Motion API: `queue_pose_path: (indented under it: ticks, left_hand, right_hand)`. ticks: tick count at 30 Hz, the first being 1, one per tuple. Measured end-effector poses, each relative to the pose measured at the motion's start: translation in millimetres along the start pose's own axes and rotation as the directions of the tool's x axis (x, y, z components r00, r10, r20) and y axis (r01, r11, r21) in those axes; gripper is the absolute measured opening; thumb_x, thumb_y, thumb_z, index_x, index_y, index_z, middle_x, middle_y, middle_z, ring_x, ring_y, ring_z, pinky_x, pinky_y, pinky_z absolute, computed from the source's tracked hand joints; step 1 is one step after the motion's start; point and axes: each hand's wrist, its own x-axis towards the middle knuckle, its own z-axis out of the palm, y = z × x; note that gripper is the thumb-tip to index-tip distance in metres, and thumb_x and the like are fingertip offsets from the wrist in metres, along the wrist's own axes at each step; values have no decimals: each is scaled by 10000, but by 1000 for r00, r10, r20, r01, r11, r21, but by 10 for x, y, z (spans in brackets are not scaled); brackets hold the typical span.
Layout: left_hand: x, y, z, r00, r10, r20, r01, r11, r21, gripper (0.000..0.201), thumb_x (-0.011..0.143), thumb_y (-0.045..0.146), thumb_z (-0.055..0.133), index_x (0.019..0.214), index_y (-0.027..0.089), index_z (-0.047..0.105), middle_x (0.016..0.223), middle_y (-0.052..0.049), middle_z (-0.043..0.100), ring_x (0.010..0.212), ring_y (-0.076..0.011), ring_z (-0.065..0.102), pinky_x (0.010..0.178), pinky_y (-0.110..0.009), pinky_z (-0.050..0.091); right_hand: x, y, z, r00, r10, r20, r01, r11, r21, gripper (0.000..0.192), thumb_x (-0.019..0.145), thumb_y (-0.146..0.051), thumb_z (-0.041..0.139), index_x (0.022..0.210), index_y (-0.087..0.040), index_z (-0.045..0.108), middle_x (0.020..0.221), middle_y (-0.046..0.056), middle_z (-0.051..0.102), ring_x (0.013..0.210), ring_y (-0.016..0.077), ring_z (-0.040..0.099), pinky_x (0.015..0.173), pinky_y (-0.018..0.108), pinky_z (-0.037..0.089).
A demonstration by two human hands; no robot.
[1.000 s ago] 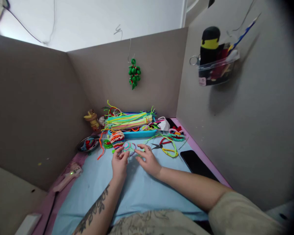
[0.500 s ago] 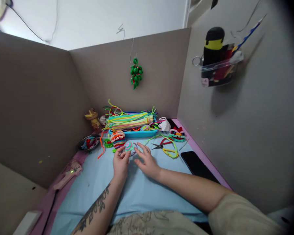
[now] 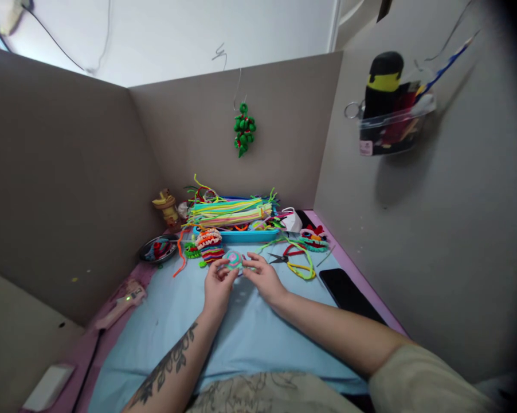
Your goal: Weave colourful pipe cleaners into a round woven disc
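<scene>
Here, a striped piece (image 3: pixel 233 260) is pinched over the blue cloth (image 3: pixel 168 321) by the left hand (image 3: pixel 218 287), fingers nearly closed; beside the piece, the right hand (image 3: pixel 266 281) is held half-curled, its grip unclear.

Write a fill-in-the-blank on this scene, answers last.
The round striped piece sits between the left hand and the ____.
The tray beneath the colourful stems is ____.
The hanging ornament is mostly ____.
The phone lies to the ____ of the scissors.

right hand; blue; green; right
</scene>
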Motion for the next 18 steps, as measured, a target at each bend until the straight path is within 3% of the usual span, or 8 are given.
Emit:
queue_pose_path:
  ticks: [3, 7, 11, 14, 18]
  left_hand:
    - [-17, -14, 3, 998, 25, 61, -27, 999, 43, 396, 632, 324, 701, 941, 187, 496, 611, 38, 595, 420, -64, 457, 374, -160, 307]
    - [-40, -16, 6, 991, 65, 117, -75, 994, 83, 356, 652, 314, 686, 932, 180, 511, 592, 42, 574, 435, -66, 465, 396, -165, 323]
    - [-47, -2, 7, 987, 51, 152, -67, 992, 105, 375, 653, 319, 685, 948, 178, 501, 618, 26, 588, 474, -87, 501, 409, -176, 352]
    - [-49, 15, -1, 981, 42, 188, -58, 995, 81, 451, 687, 330, 657, 1064, 187, 454, 613, 29, 583, 484, -102, 514, 431, -195, 383]
    - [-34, 30, -35, 989, 76, 127, -90, 990, 105, 408, 753, 354, 583, 1098, 189, 443, 638, 23, 580, 442, -88, 486, 463, -215, 395]
  right_hand:
    - [36, 20, -9, 995, 83, -46, -80, 994, 75, 264, 612, -377, 715, 777, -172, 695, 1252, 118, 462, 1155, 257, 450, 979, 404, 314]
    - [41, 11, -24, 996, 67, -53, -62, 994, 88, 247, 583, -388, 730, 611, -155, 651, 1220, 111, 492, 1147, 250, 451, 1008, 384, 257]
    - [42, -21, -39, 998, 49, -50, -45, 996, 83, 274, 581, -407, 723, 593, -152, 624, 1213, 112, 473, 1107, 241, 464, 962, 373, 310]
    - [66, -30, -70, 998, 34, -44, -31, 997, 76, 298, 594, -432, 705, 573, -151, 610, 1140, 96, 490, 1054, 230, 480, 940, 373, 327]
    - [121, 8, -124, 998, 59, -25, -56, 995, 85, 299, 573, -424, 722, 540, -153, 601, 1070, 65, 514, 1021, 221, 484, 974, 380, 279]
